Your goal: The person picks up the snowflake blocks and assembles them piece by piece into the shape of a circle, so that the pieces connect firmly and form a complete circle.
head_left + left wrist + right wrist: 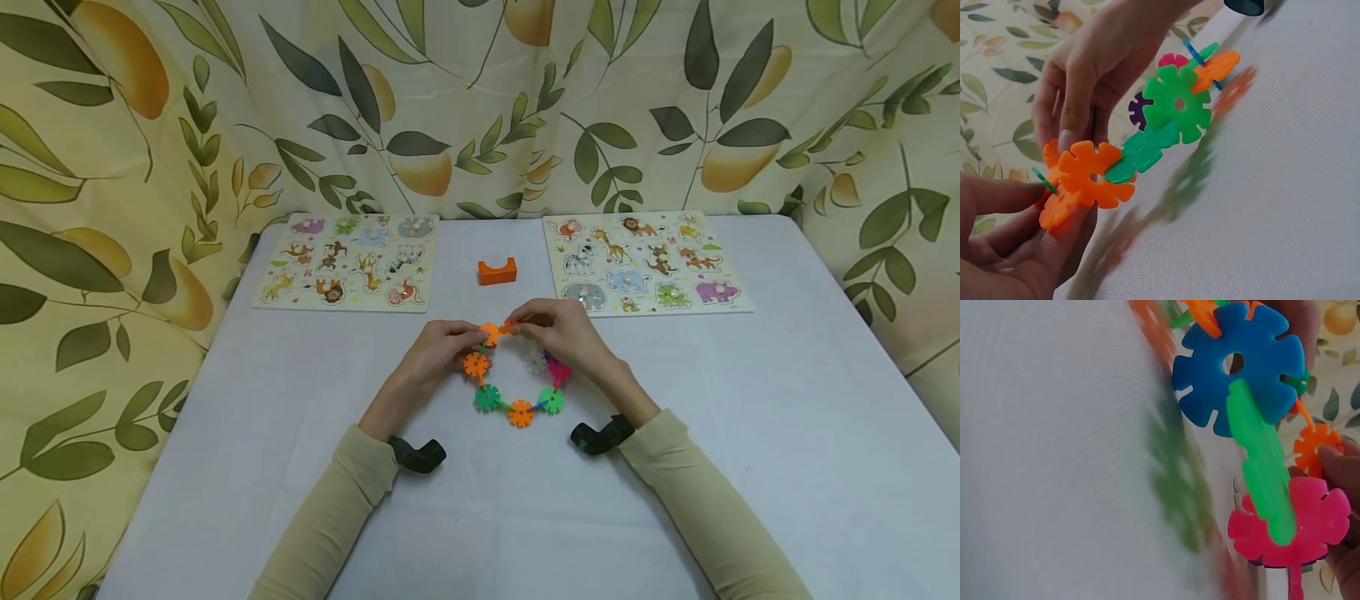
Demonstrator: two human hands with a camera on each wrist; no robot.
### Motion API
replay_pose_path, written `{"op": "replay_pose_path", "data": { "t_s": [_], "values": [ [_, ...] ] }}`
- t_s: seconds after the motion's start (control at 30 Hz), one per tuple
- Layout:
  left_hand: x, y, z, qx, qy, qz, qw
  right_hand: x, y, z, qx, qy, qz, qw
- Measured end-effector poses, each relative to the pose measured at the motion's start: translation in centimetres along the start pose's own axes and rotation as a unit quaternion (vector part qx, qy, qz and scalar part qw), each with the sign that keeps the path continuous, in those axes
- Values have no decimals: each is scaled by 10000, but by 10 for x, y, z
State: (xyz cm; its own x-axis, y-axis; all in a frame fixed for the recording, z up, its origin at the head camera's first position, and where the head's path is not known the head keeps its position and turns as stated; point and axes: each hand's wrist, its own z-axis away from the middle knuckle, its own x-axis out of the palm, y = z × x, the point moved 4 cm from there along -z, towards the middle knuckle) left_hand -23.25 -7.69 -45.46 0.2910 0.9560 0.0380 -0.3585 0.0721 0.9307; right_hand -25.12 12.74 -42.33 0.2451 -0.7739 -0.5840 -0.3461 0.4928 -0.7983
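A ring-like chain of notched, flower-shaped plastic linking discs hangs between the two hands, in orange, green, blue, pink and purple. At its far left end, my left hand (435,354) pinches an orange disc (490,334). Opposite it, my right hand (562,329) pinches another orange disc (507,328), edge close to the first. A green disc (1179,103) and a teal disc (1141,150) show in the left wrist view. The right wrist view has a blue disc (1241,365) and a pink disc (1297,522) joined by a light green one (1260,462). A clear disc (536,360) hangs beside the right hand.
An orange block with a curved notch (497,272) sits beyond the hands. Animal puzzle boards lie at the back, one on the left (345,265) and one on the right (647,265). A patterned curtain (480,100) hangs behind the white-covered table (480,533).
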Motion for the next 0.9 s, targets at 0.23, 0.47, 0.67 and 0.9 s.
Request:
{"op": "replay_pose_path", "data": {
  "t_s": [0.23, 0.47, 0.67, 0.9],
  "values": [
    [1, 2, 1, 121, 27, -125, 9998, 1, -3, -2, -75, -19, -230, 9997],
    [3, 0, 1, 86, -10, -145, 9999, -2, -4, -3, 39, -144, -247, 9996],
    [6, -1, 0, -6, -10, -21, 10000, -2, -4, -2, -218, -177, -69, 9996],
    [6, 1, 2, 3, -186, -85, 9998, 0, -4, -2, -378, -196, -123, 9990]
  ]
}}
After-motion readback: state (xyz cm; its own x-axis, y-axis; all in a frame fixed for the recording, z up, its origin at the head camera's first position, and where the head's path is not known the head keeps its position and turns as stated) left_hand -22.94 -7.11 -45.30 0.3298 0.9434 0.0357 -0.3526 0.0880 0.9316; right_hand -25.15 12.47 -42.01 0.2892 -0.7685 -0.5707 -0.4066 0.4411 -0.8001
